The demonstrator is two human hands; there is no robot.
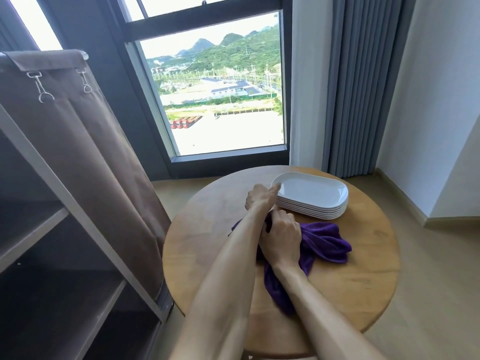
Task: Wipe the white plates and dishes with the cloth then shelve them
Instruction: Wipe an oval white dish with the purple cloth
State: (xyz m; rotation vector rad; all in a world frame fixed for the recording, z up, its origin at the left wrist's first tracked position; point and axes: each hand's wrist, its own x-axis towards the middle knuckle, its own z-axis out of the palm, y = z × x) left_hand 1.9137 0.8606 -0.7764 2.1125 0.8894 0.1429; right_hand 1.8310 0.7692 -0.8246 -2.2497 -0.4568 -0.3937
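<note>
A stack of several white oblong plates [315, 193] sits at the far side of a round wooden table [363, 268]. My left hand [261, 197] reaches across to the stack's left end, its thumb on the rim of the top plate and fingers curled at the edge. A purple cloth [326, 241] lies bunched in the middle of the table, just in front of the plates. My right hand [281, 236] grips the cloth from above. My left forearm crosses over part of the cloth.
A shelf unit [65, 255] with grey shelves and a rolled-back brown fabric cover [85, 141] stands at the left, close to the table. Behind are a large window [215, 100], grey curtains [358, 87] and a white wall at the right.
</note>
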